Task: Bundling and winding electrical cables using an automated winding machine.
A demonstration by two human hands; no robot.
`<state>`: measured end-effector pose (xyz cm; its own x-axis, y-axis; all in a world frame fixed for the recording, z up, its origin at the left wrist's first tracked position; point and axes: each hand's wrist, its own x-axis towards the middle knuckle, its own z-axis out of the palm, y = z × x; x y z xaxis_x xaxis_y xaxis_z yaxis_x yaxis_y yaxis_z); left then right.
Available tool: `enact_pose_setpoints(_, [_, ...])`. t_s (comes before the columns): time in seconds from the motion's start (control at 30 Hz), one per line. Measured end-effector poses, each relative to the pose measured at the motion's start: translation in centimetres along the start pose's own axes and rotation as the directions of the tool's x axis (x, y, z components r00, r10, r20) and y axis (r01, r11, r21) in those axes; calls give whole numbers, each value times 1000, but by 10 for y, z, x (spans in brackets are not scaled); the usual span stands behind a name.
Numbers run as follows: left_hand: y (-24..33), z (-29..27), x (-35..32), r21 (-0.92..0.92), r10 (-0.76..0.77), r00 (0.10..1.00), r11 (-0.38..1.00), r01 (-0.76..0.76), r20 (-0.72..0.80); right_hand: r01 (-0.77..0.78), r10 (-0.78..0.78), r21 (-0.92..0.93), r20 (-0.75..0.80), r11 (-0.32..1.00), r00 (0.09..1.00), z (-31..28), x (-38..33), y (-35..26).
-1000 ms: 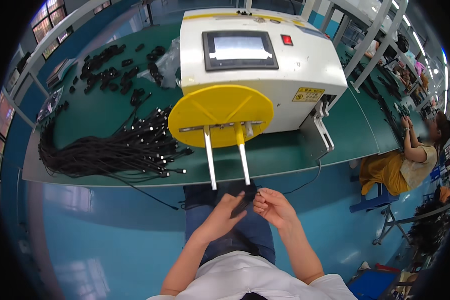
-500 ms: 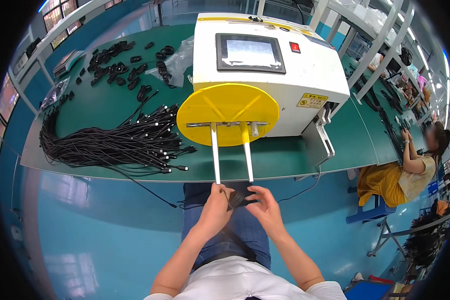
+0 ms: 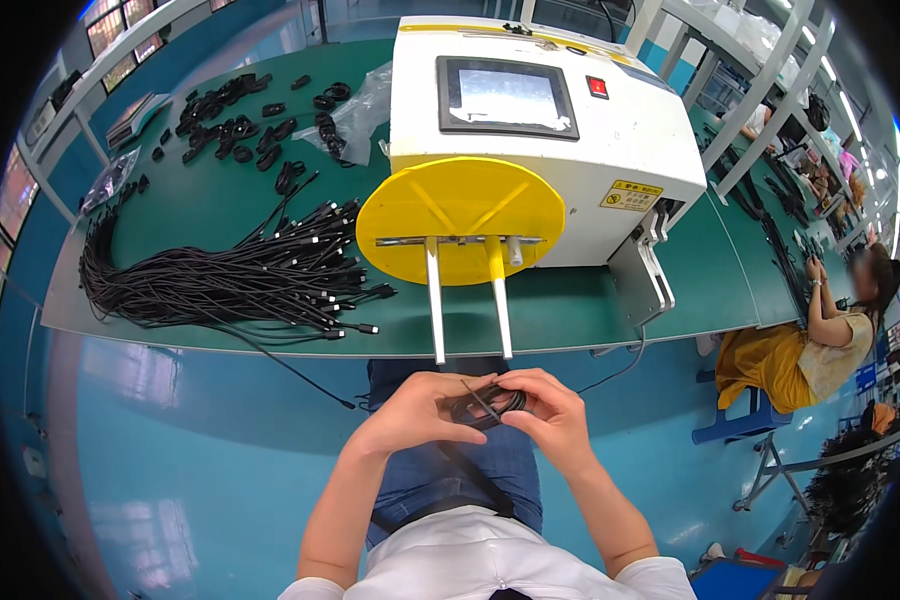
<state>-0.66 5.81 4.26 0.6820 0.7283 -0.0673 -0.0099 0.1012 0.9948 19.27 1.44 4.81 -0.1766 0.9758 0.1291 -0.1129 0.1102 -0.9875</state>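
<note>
Between my two hands is a small coil of black cable (image 3: 487,404), held over my lap just in front of the table edge. My left hand (image 3: 425,408) grips the coil's left side, fingers on top and thumb below. Curled round its right side is my right hand (image 3: 547,408), thumb beneath. One strand of the cable crosses the coil at a slant. Beyond my hands, two rods (image 3: 468,300) stick out toward me from a yellow disc (image 3: 460,215) on a white machine; no cable shows on them.
A bundle of long black cables (image 3: 220,285) lies left on the green table (image 3: 550,310), one end hanging over the edge. Several small coiled cables (image 3: 235,130) and a clear plastic bag (image 3: 365,115) lie behind. The white machine (image 3: 530,170) has a screen. A co-worker (image 3: 830,335) sits right.
Both hands have moved away from the rod ends and closed in on the cable coil, which is now compact between them. The view has shifted slightly.
</note>
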Motion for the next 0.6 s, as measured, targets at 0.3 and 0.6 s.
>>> enact_pose_setpoints(0.3, [15, 13, 1, 307, 351, 914, 909, -280, -204, 153, -153, -3, -97, 988, 984, 3, -2, -9])
enact_pose_setpoints(0.6, [7, 24, 2, -268, 181, 960, 934, -236, -213, 235, -230, 72, -71, 969, 971, 4, -7, -7])
